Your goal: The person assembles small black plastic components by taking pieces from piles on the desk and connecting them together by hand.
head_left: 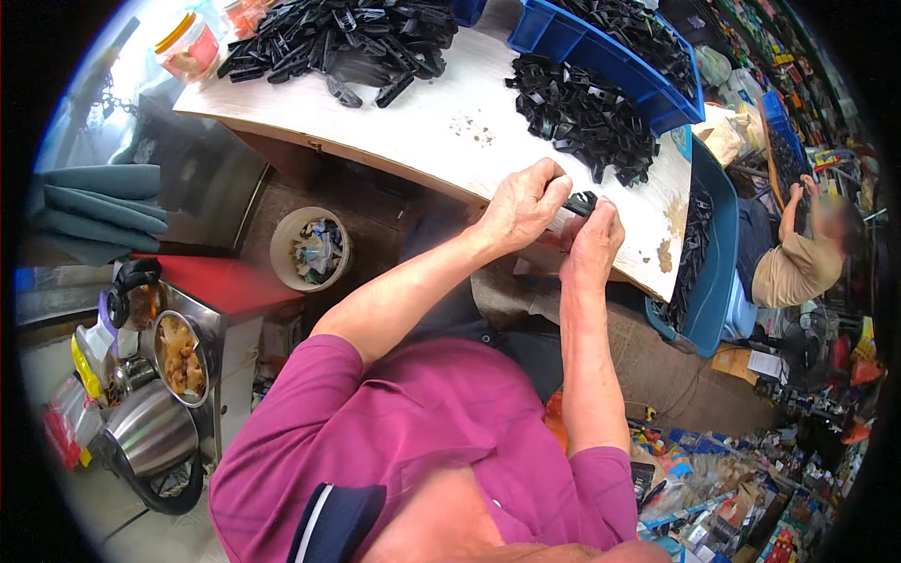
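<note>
Holding a small black part (pixel 580 203) between them, the 2 hands meet over the near edge of a white table (pixel 394 127). The left hand (pixel 524 202) is closed, fingers curled at the part's left end; the right hand (pixel 593 242) pinches its right end between thumb and fingers. The tabletop spreads beyond and to the left of the hands, with a speckled patch (pixel 472 129) up and left of them and brown stains (pixel 664 255) just to their right. Below them runs a brown floor (pixel 676 366), cluttered with packages (pixel 713 497) well to the right.

Just beyond the hands lies a loose pile of black parts (pixel 587 117), which stands between them and a filled blue bin (pixel 671 114). A larger black heap (pixel 352 42) sits farther off to the left, beside 2 jars (pixel 190 52). Right of the hands, a teal tub (pixel 718 258) holds more black pieces against the table's end; past it, a co-worker (pixel 798 267) in a tan top has both arms raised. Left of the hands, below the tabletop, are a white bucket (pixel 282 249) of scraps, a red-topped cabinet (pixel 216 280), a metal bowl of food (pixel 181 357) and a steel kettle (pixel 155 427).
</note>
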The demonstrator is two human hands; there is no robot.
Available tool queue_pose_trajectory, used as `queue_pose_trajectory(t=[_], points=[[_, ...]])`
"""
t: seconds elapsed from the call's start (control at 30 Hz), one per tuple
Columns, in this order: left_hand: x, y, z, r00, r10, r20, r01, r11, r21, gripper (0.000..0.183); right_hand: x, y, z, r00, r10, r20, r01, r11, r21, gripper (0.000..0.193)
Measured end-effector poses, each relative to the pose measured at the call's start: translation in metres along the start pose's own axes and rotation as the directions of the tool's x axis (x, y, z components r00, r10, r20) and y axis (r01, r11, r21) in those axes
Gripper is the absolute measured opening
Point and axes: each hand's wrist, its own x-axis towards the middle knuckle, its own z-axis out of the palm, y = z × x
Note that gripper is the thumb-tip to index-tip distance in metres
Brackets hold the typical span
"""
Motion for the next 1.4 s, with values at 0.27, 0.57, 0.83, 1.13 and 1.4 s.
queue_pose_trajectory(t=[0.27,0.57,0.83,1.13,1.4], points=[[-0.005,0.003,0.030,0.985,0.057,-0.163,-0.044,0.996,0.083,0.020,-0.003,0.015,-0.008,0.980,-0.190,0.060,0.197,0.967,-0.164,0.028],[-0.017,-0.003,0.025,0.909,0.417,0.022,-0.397,0.846,0.355,0.020,0.007,0.025,-0.029,0.975,-0.143,0.171,0.152,0.988,-0.036,0.032],[0.004,0.017,-0.110,0.742,0.562,-0.366,-0.081,0.617,0.783,0.024,0.040,-0.027,-0.056,0.976,0.207,-0.069,-0.200,0.975,0.094,0.036],[0.035,-0.024,-0.168,0.835,0.541,-0.101,0.022,0.150,0.988,0.007,0.088,-0.058,-0.133,0.797,0.058,-0.601,-0.017,0.997,0.073,0.037],[0.035,-0.014,-0.143,0.845,0.528,0.091,-0.209,0.168,0.963,0.014,0.078,-0.028,-0.062,0.961,0.211,-0.176,-0.243,0.952,-0.184,0.034]])
